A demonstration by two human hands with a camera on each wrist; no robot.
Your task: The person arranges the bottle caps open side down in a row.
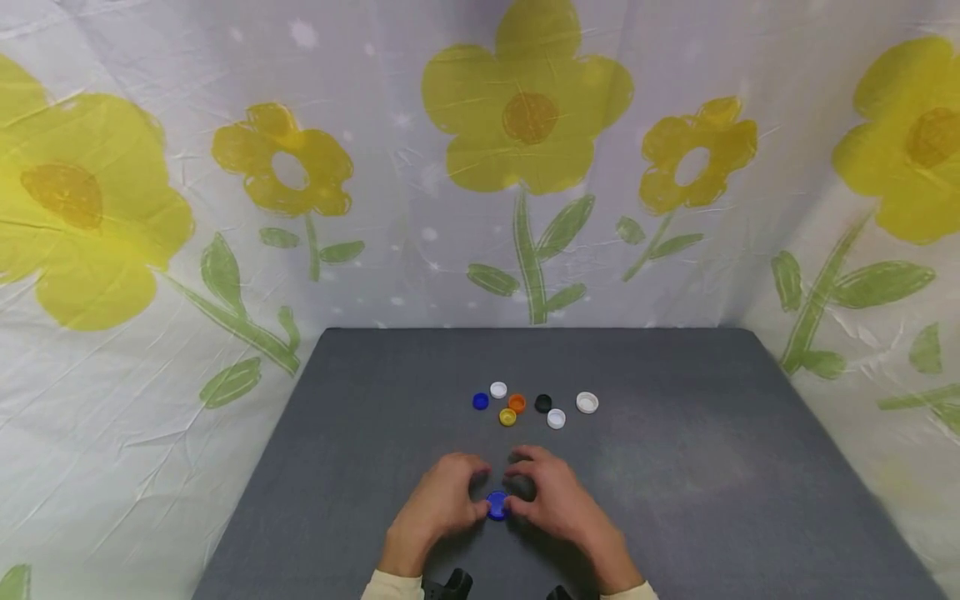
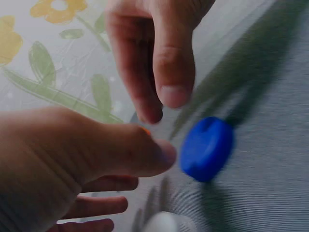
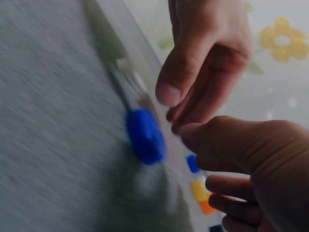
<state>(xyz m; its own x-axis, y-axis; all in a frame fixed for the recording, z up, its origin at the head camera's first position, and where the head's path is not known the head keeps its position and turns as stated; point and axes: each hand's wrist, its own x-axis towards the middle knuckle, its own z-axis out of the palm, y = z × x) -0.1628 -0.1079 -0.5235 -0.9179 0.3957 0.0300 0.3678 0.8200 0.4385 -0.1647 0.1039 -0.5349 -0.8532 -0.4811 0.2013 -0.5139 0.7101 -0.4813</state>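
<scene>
Between the two thumbs lies a blue cap, with shadows of the hands around it on the dark table. My left hand is on its left side, the fingers loosely bent and the thumb tip right by the rim. On the other side is my right hand, its thumb pointing at the cap and its fingers arched beyond it. The left wrist view shows the blue cap just past the left thumb, with nothing pinched. In the right wrist view the cap is blurred and apart from both thumbs.
Farther back on the grey table lie a small blue cap, white caps, an orange cap, a yellow cap, a black cap and a larger white cap. A flowered curtain hangs behind the table.
</scene>
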